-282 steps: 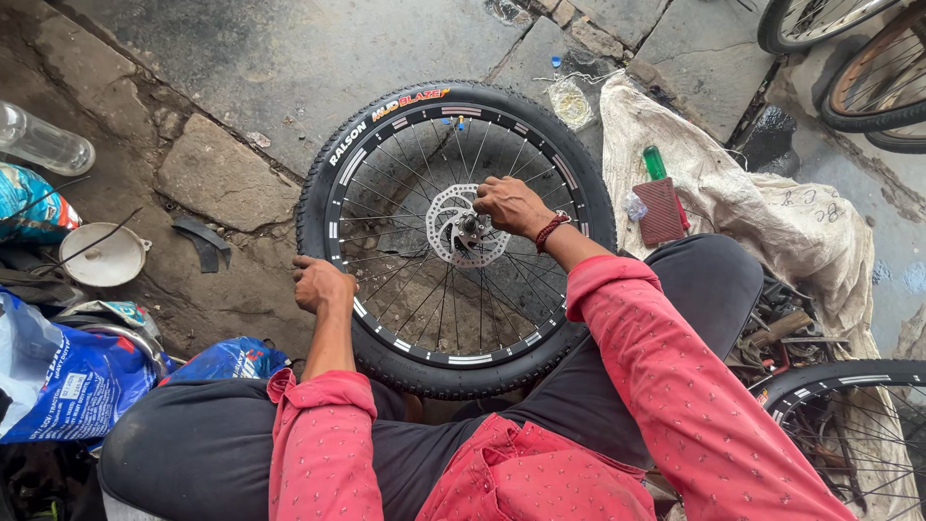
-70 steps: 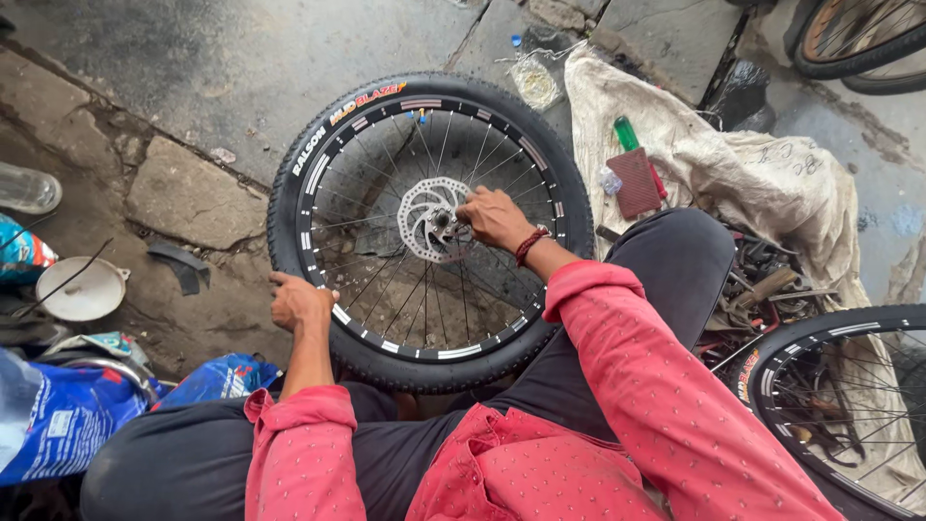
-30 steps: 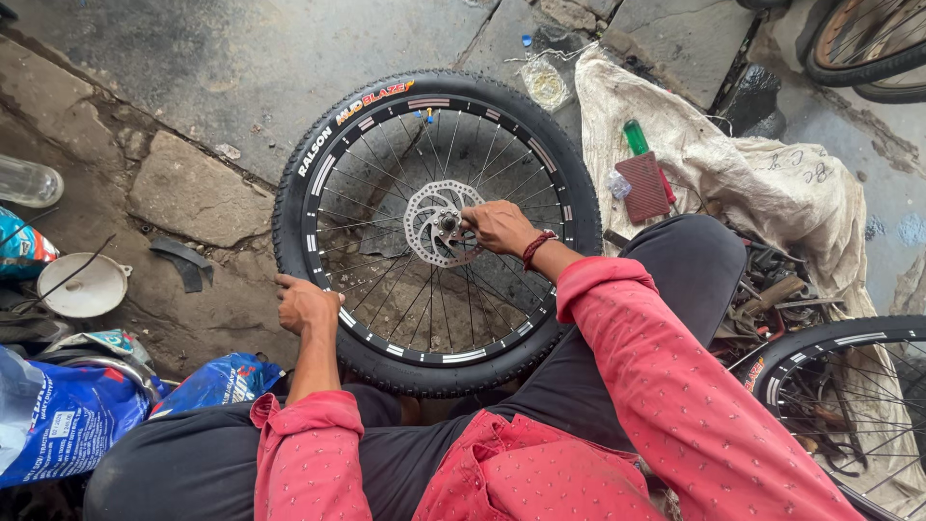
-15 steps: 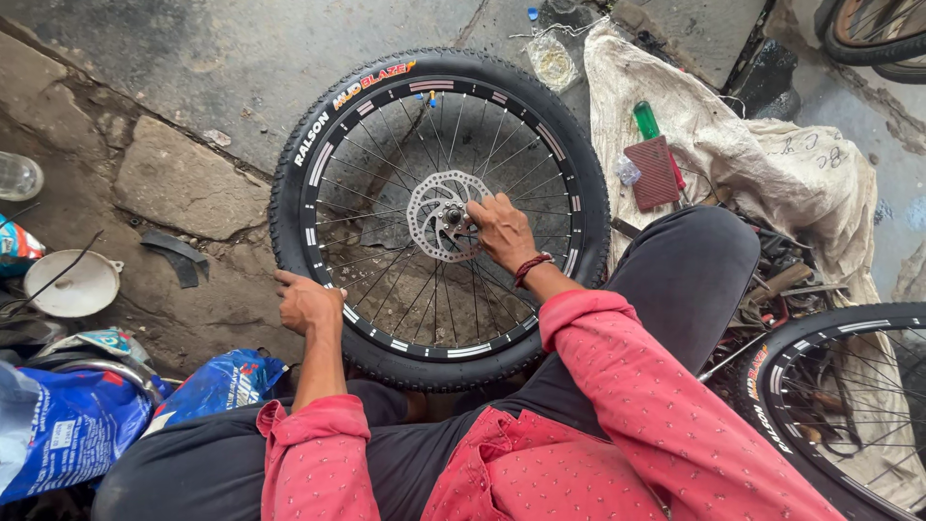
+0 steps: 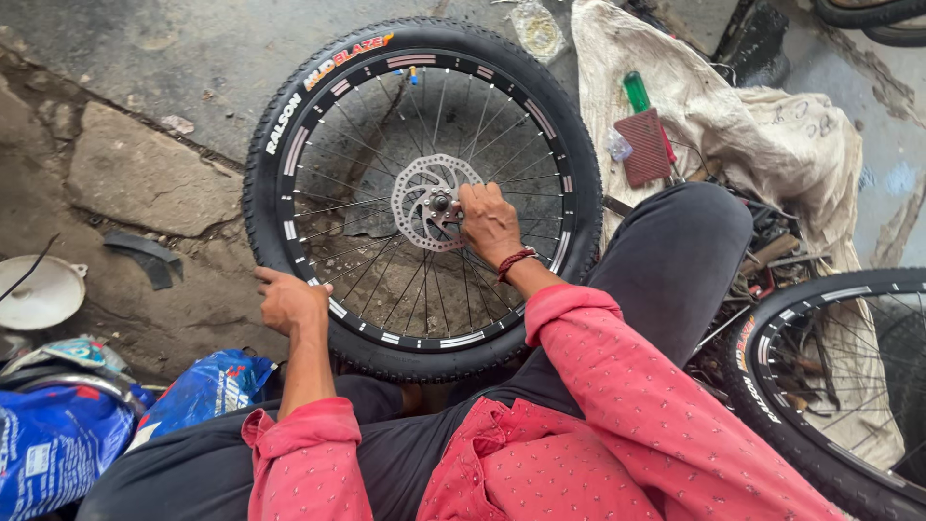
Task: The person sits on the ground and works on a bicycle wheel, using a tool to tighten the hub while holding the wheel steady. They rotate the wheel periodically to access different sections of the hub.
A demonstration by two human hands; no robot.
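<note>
Big spoked bike wheel (image 5: 422, 193) with black tyre stands upright on the cracked concrete floor (image 5: 154, 58), leaning in against my knees, coloured lettering patches on the sidewall at upper left. Dirty cloth sack (image 5: 772, 135) spread on the floor to the right; on it a flat dark-red rectangular pad (image 5: 644, 147) and a green-handled tool (image 5: 636, 92), the pad overlapping the tool's lower end. Second wheel (image 5: 830, 386) lies at lower right beside my right leg, partly over a heap of metal scrap. Blue printed plastic bags (image 5: 58, 434) at lower left, contents not visible; a smaller blue bag (image 5: 207, 391) just beside my left forearm. White round bowl (image 5: 39, 292) at the left edge, can't tell what's in it. Clear plastic bag (image 5: 537, 29) on the floor above the tyre, something yellowish inside. Silver perforated brake disc (image 5: 424, 203) sits at the hub. My right hand (image 5: 490, 224), red thread on the wrist, grip clenched at the axle end in the disc centre, fingers pinched on it; whether a tool is in the grip, can't tell. My left hand (image 5: 287, 299) grip wrapped over the tyre's lower-left edge, thumb on the tread, holding it.
</note>
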